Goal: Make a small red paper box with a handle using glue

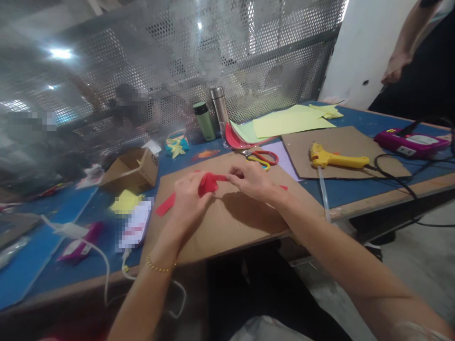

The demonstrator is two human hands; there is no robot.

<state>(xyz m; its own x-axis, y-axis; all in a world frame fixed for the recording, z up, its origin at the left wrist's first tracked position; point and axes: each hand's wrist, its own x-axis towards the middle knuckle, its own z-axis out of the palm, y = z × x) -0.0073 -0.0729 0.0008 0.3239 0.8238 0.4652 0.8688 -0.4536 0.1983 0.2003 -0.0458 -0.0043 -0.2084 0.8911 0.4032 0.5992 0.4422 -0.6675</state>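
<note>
Between my two hands is a piece of red paper, bunched or folded at its left part, with a narrow strip running to the right. My left hand pinches the bunched part, and my right hand grips the end of the strip. Both are just above a brown cardboard sheet. Flat on that sheet, left of my left hand, lies a red paper strip. Another bit of red paper shows behind my right wrist. Scissors with red and yellow handles rest beyond my right hand.
A yellow glue gun lies on a second cardboard piece at right, near a purple power strip. Yellow paper, a green bottle and a steel flask stand behind. A small box and phone are left.
</note>
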